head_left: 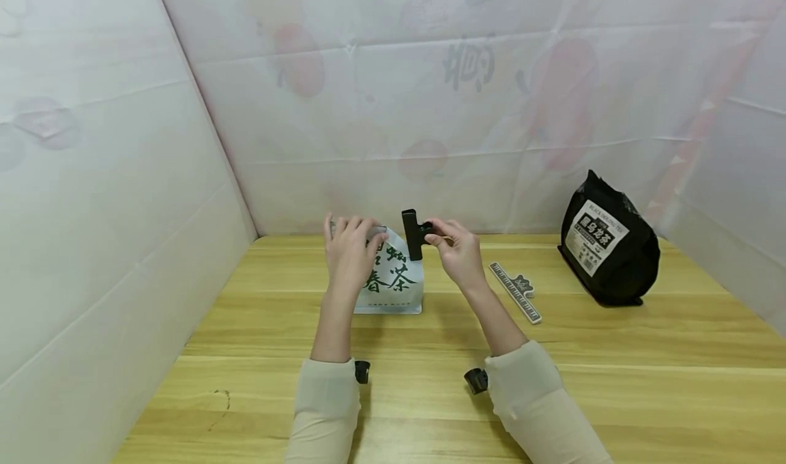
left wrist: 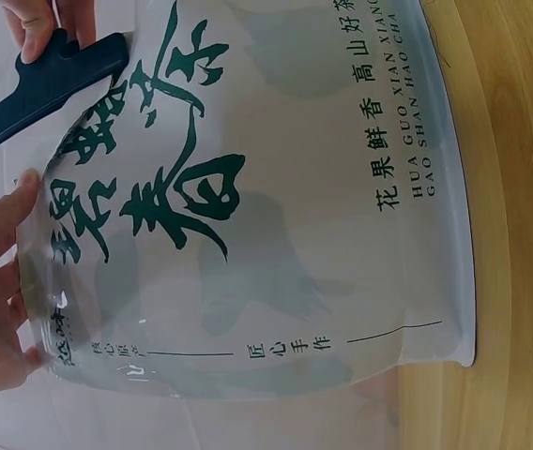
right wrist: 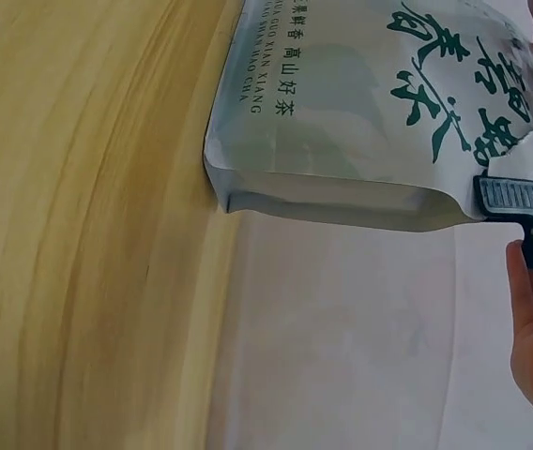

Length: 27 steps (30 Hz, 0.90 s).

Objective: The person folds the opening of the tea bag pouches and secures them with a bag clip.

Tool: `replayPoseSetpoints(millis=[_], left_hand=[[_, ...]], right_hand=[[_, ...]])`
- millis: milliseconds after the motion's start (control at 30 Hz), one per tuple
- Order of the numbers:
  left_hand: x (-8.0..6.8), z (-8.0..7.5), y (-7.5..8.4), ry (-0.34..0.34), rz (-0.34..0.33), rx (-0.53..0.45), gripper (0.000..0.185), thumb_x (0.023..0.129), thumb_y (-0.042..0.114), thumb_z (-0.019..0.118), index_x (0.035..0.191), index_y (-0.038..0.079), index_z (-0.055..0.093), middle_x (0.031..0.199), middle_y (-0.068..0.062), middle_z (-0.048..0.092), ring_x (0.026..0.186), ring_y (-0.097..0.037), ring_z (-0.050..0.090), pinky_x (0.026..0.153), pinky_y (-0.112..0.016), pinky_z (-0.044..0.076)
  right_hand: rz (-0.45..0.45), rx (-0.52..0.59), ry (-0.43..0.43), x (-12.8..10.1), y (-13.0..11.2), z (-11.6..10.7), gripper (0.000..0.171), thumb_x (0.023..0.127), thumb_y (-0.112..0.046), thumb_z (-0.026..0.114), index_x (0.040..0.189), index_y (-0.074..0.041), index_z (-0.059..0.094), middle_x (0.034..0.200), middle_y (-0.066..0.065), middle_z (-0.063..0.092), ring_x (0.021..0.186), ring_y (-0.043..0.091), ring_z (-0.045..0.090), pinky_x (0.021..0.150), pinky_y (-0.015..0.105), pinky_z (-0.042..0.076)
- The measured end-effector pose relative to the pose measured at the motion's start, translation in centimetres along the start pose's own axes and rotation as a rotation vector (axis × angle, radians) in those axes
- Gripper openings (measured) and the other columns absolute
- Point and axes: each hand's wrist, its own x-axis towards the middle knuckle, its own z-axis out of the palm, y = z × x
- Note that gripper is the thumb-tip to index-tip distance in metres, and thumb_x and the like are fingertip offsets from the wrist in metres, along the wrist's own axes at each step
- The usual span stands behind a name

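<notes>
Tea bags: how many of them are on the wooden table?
2. The white tea bag stands mid-table, held at its top by the left hand. The black tea bag stands at the far right, untouched. No others show.

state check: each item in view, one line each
white tea bag: upright on the table, top held folded by left hand
black bag clip: pinched by right hand, at the white tea bag's top corner
black tea bag: standing, untouched
second clip: lying flat on wooden table

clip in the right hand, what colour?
Black. The clip, pinched by the right hand, shows best in the head view.
</notes>
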Motion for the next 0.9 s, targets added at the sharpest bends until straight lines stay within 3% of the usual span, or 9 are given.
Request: replayPoseSetpoints(millis=[267,533,900], left_hand=[[0.0,0.1,0.1,-0.005,-0.014,-0.009,0.022,0.085,0.034,0.063,0.099,0.017,0.067,0.101,0.000,0.063,0.102,-0.021,0.048,0.108,-0.042,0.004],[0.1,0.2,0.0,0.012,-0.012,-0.021,0.022,0.084,0.033,0.065,0.098,0.016,0.067,0.101,0.000,0.064,0.101,-0.021,0.049,0.108,-0.042,0.006],[0.0,0.2,0.1,0.002,-0.017,-0.013,0.021,0.084,0.031,0.065,0.098,0.017,0.067,0.101,0.000,0.063,0.104,-0.022,0.048,0.108,-0.040,0.005]], right_hand=[[-0.035,-0.084,-0.055,0.0,-0.2,-0.2,0.029,0.080,-0.003,0.067,0.107,0.004,0.066,0.092,0.012,0.063,0.082,0.021,0.062,0.067,0.022,0.050],[-0.106,-0.170,-0.108,0.3,-0.9,0.1,0.029,0.080,-0.002,0.068,0.107,0.006,0.065,0.093,0.014,0.063,0.074,0.021,0.060,0.061,0.025,0.050],[-0.154,-0.324,-0.177,0.5,-2.0,0.1,0.031,0.080,-0.004,0.068,0.109,0.006,0.064,0.096,0.015,0.063,0.072,0.022,0.059,0.064,0.030,0.051]])
